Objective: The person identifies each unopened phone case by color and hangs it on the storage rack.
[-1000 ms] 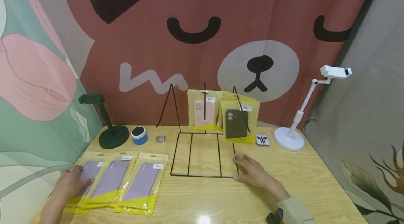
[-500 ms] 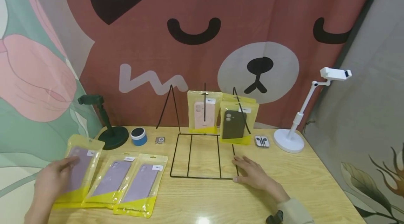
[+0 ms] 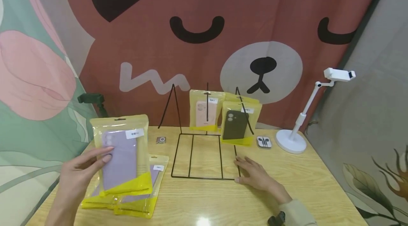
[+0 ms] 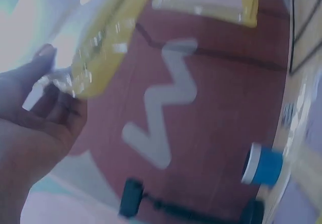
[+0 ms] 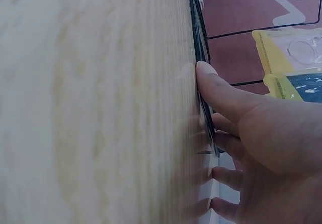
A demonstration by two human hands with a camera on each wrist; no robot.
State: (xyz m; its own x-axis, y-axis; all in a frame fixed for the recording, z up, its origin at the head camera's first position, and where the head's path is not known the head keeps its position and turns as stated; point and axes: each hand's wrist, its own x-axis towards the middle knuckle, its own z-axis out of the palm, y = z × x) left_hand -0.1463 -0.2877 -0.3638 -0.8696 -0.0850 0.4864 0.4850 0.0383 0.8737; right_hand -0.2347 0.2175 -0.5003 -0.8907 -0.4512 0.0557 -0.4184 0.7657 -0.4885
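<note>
My left hand (image 3: pixel 74 174) pinches a bagged purple phone case (image 3: pixel 121 162) between thumb and fingers, raised above the table's left side. Below it, partly covered, lie more purple phone cases in yellow-clear bags (image 3: pixel 159 180). A black wire display rack (image 3: pixel 221 157) stands mid-table. From its hooks hang a bagged pink phone case (image 3: pixel 204 121) and a bagged black one (image 3: pixel 234 126), with another bag behind. At the rack's front right corner my right hand (image 3: pixel 256 174) rests on the base wire; in the right wrist view its thumb (image 5: pixel 216 83) touches the wire and its fingers touch the tabletop.
At the back left are a dark green phone stand (image 3: pixel 90 98) and a blue jar (image 4: pixel 269 166), hidden in the head view. A small square player (image 3: pixel 161 140) lies left of the rack. Rightward sit an earphone box (image 3: pixel 264 142) and a white stand (image 3: pixel 291 144).
My left hand has picked up the leftmost bagged purple phone case, lifted it and brought it rightward over the others. The right hand stays at the rack's corner.
</note>
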